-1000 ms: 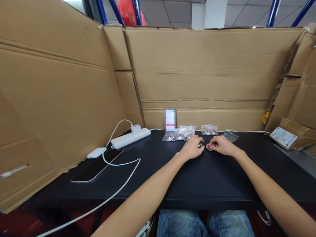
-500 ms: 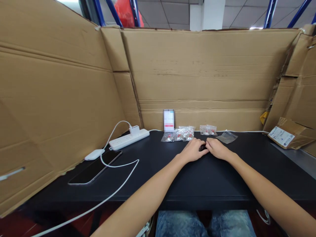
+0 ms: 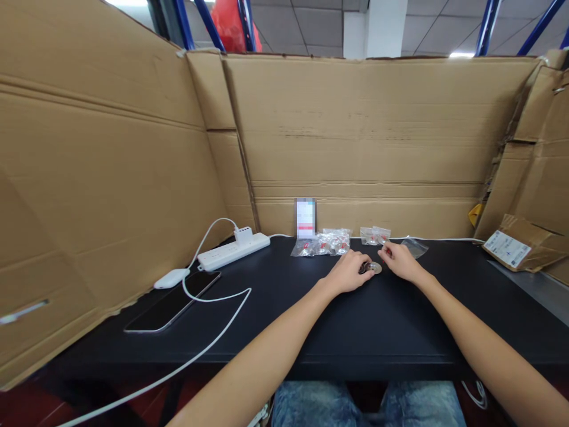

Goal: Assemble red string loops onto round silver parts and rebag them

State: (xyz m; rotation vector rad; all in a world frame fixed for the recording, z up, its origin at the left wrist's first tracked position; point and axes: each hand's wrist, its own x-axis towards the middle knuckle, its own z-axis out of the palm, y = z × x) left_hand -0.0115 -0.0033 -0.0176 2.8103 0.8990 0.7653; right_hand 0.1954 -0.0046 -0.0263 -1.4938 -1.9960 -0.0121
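My left hand (image 3: 350, 271) rests on the black table, its fingers curled round a small round shiny disc-like piece (image 3: 376, 268) with a dark part near the fingertips. Just to the right, my right hand (image 3: 402, 261) is closed in a pinch, with a tiny reddish spot at its fingertips too small to name. Beyond the left hand lie clear plastic bags (image 3: 326, 242) with small red and silvery contents. Two more small bags (image 3: 374, 235) sit behind the gap between my hands. A flat clear bag (image 3: 415, 247) is partly hidden by my right hand.
A lit phone (image 3: 305, 218) leans on the cardboard wall (image 3: 377, 130). To the left are a white power strip (image 3: 234, 251), a dark tablet-like device (image 3: 173, 305) and a white cable (image 3: 222, 332). An opened brown parcel (image 3: 528, 243) stands at the right.
My right hand has come away from the left and moved slightly right, uncovering the round shiny piece. My left hand stays in nearly the same place.
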